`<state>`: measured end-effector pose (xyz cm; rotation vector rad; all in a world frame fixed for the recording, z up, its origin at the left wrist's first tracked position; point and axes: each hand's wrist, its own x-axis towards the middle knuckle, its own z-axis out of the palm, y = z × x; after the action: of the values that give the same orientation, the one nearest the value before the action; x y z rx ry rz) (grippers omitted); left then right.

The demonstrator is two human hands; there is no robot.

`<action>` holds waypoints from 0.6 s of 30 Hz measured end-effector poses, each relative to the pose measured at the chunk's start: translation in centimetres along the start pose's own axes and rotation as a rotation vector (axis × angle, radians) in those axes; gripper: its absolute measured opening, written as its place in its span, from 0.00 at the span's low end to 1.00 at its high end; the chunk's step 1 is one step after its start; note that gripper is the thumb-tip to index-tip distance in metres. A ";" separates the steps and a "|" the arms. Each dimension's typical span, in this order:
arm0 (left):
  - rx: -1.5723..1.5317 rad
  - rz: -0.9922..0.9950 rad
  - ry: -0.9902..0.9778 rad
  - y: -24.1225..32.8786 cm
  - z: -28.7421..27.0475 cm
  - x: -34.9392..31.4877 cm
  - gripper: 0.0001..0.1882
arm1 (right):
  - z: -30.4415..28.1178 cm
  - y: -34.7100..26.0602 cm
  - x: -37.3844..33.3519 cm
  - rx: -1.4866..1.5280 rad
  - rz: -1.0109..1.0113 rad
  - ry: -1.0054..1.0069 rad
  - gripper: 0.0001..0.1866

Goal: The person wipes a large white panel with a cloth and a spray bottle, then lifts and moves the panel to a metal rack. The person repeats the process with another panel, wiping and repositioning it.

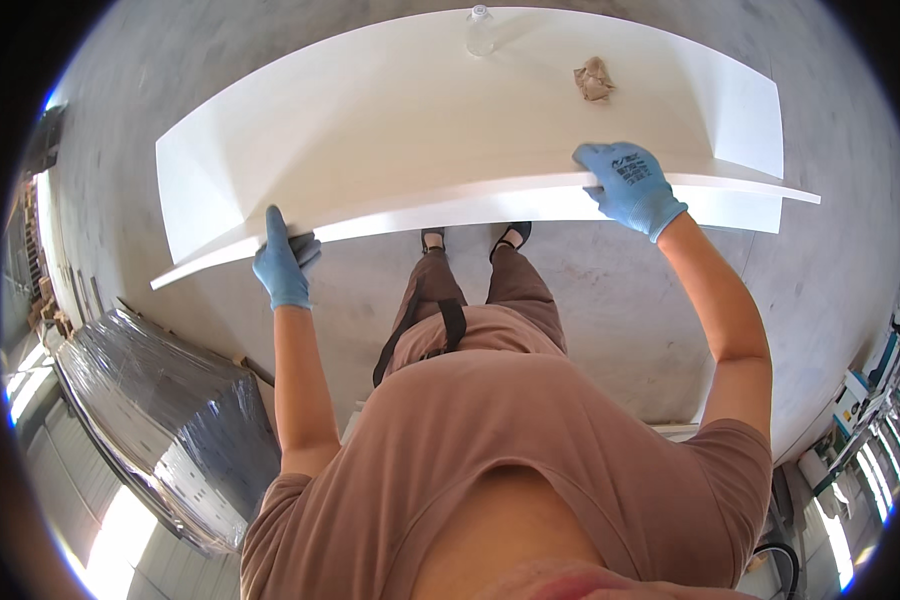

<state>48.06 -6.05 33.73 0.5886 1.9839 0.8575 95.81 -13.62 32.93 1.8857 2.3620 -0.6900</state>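
A long white board runs across in front of me, its narrow edge turned up toward me. My left hand, in a blue glove with dark fingertips, grips it near its left end, thumb along the near side. Nearer its right end, my right hand, gloved alike, is closed over the edge; some of its fingers are hidden. Beyond and under the board spreads a broad white work surface. On that surface a clear bottle stands at the far edge, and a crumpled brown paper or cloth lies to its right.
Grey concrete floor surrounds the work surface, and my feet stand at its near side. A stack wrapped in shiny film sits at my left. Equipment stands along the far right side.
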 end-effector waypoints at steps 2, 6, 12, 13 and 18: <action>0.005 0.008 -0.036 0.3 -1.0 0.5 0.33 | -0.4 -0.8 -0.2 -0.015 -0.021 0.126 0.19; -0.110 -0.020 -0.114 0.0 -2.6 0.9 0.35 | -1.1 -1.9 -0.2 -0.047 0.126 0.037 0.25; 0.621 0.767 0.413 -1.3 -4.2 0.7 0.43 | -0.8 -2.4 0.1 -0.068 0.172 0.008 0.31; 0.730 0.905 0.479 -1.3 -4.5 0.9 0.45 | -0.6 -2.4 0.0 -0.071 0.173 -0.012 0.32; 1.215 1.335 -0.068 0.2 -6.1 4.2 0.40 | 0.0 -3.0 -0.3 -0.059 0.211 -0.031 0.33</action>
<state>40.69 -5.15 34.01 2.7237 1.6841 0.1219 93.09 -14.34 33.95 2.0434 2.0991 -0.6180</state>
